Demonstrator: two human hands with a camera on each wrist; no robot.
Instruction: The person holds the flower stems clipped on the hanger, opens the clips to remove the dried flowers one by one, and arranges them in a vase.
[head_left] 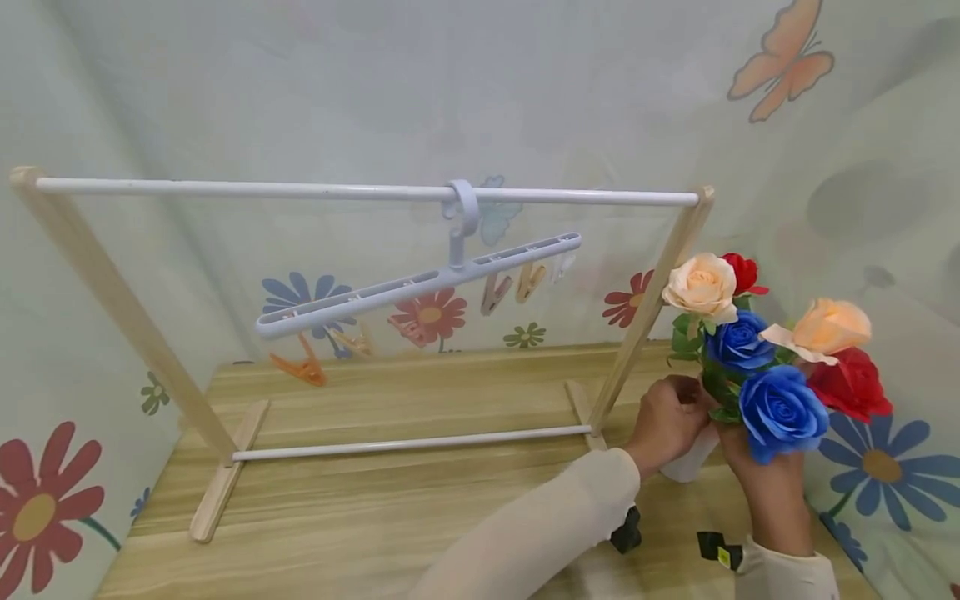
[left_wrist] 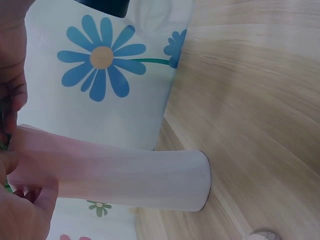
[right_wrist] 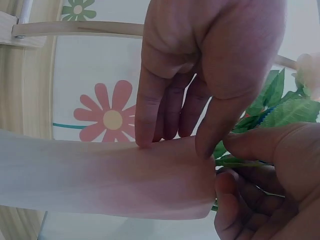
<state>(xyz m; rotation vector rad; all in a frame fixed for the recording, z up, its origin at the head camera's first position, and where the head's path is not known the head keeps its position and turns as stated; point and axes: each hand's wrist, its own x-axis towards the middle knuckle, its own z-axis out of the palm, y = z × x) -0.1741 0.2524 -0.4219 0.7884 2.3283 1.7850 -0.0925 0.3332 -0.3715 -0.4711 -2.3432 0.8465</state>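
Note:
A white, pinkish-tinted vase (head_left: 690, 461) stands upright on the table at the right. My left hand (head_left: 670, 423) holds it near the rim, fingertips against its side and thumb at the edge, as the right wrist view shows. At the vase's mouth, my right hand (right_wrist: 280, 180) pinches the green stems (right_wrist: 240, 162) of a bunch of artificial roses. Blue roses (head_left: 783, 410), red roses (head_left: 851, 385) and peach roses (head_left: 701, 286) fan out above both hands. How far the stems reach inside the vase is hidden.
A wooden rack (head_left: 633, 321) with white rods stands left of the vase. From its top rod a pale hanger (head_left: 420, 287) hangs tilted, with several clothespins such as an orange one (head_left: 302, 364). A flower-patterned curtain (head_left: 885, 250) surrounds the wooden table (head_left: 420, 517).

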